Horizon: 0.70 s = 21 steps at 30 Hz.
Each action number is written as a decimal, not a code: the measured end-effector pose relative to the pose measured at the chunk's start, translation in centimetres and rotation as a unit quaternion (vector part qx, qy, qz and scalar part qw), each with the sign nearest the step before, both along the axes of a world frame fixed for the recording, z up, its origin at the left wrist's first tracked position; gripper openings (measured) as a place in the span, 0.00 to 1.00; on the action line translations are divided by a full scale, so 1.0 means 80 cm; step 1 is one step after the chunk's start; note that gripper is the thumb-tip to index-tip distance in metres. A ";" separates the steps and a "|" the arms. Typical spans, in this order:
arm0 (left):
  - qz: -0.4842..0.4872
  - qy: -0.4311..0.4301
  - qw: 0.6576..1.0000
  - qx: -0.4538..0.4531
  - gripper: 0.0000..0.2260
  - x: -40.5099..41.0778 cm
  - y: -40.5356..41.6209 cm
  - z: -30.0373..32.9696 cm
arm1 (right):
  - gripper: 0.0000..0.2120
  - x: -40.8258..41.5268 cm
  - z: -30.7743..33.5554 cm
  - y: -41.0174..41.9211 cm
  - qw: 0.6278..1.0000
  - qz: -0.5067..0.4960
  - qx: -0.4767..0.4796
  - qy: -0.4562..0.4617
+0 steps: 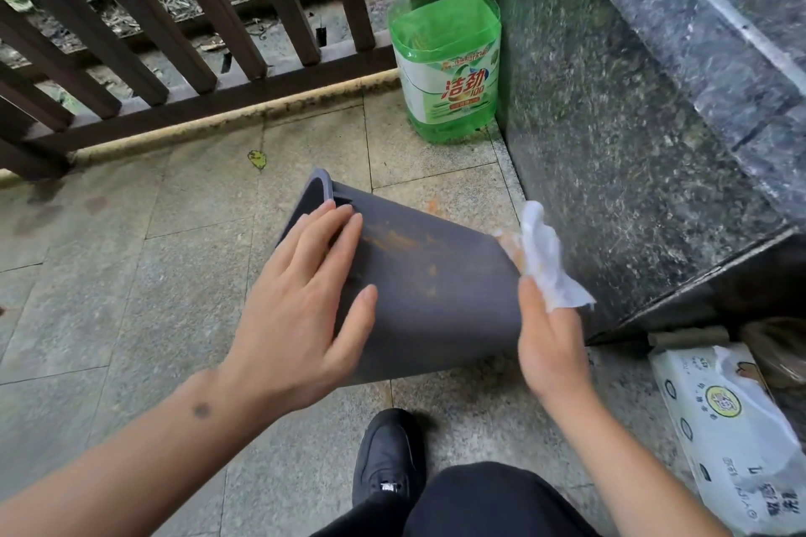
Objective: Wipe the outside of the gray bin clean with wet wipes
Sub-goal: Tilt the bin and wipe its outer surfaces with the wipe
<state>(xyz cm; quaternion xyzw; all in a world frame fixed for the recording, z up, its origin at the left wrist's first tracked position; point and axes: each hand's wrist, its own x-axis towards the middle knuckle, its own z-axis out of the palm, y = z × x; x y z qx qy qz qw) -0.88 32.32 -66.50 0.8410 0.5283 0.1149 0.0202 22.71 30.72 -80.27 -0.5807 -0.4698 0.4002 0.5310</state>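
Observation:
The gray bin (436, 296) lies tipped on its side on the stone floor, its open rim pointing away to the left and its base to the right. Orange-brown smears run across its upper side. My left hand (305, 301) rests flat on the bin near the rim, fingers spread, steadying it. My right hand (551, 344) is at the bin's base end and pinches a crumpled white wet wipe (547, 262), stained orange along its edge, against the base corner.
A cut-open green detergent bottle (449, 65) stands in the far corner by a dark granite wall (632, 122). A brown slatted railing (174, 57) closes the far side. A white wet wipe pack (732, 427) lies at lower right. My black shoe (388, 458) is below the bin.

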 end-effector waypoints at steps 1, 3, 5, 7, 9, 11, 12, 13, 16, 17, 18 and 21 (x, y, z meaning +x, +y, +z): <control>0.003 -0.002 1.000 -0.001 0.29 -0.001 0.003 0.001 | 0.23 0.010 -0.006 0.000 0.999 -0.011 -0.031 0.002; 0.009 -0.009 1.000 -0.004 0.30 -0.003 0.006 0.001 | 0.25 0.020 -0.017 -0.001 0.997 0.006 -0.065 -0.039; 0.009 -0.024 1.000 -0.011 0.32 -0.004 0.005 -0.002 | 0.27 0.012 -0.023 -0.001 0.995 0.040 -0.058 -0.076; -0.001 -0.058 0.998 -0.030 0.32 -0.004 0.004 -0.006 | 0.28 -0.001 -0.028 -0.003 0.994 0.044 -0.068 -0.074; -0.005 -0.102 0.993 -0.058 0.31 -0.005 0.005 -0.009 | 0.29 -0.013 -0.029 -0.007 0.993 0.026 -0.099 -0.054; 0.002 -0.129 0.989 -0.070 0.31 -0.007 0.008 -0.009 | 0.27 -0.020 -0.027 -0.010 0.993 0.006 -0.113 -0.035; 0.006 -0.131 0.989 -0.066 0.30 -0.007 0.009 -0.009 | 0.27 -0.023 -0.025 -0.011 0.992 0.002 -0.122 -0.033; 0.011 -0.127 0.990 -0.059 0.30 -0.006 0.011 -0.009 | 0.29 -0.025 -0.024 -0.011 0.991 0.004 -0.131 -0.039; 0.014 -0.115 0.992 -0.044 0.30 0.005 0.013 -0.008 | 0.32 -0.035 -0.012 -0.013 0.991 0.028 -0.119 -0.058; 0.016 -0.117 0.992 -0.042 0.30 0.008 0.013 -0.008 | 0.31 -0.041 -0.005 -0.014 0.992 0.040 -0.105 -0.058; 0.018 -0.120 0.992 -0.043 0.30 0.011 0.014 -0.007 | 0.29 -0.047 0.005 -0.016 0.992 0.055 -0.094 -0.063; 0.025 -0.134 0.989 -0.048 0.30 0.017 0.015 -0.007 | 0.19 -0.071 0.038 -0.022 0.991 0.087 -0.031 -0.096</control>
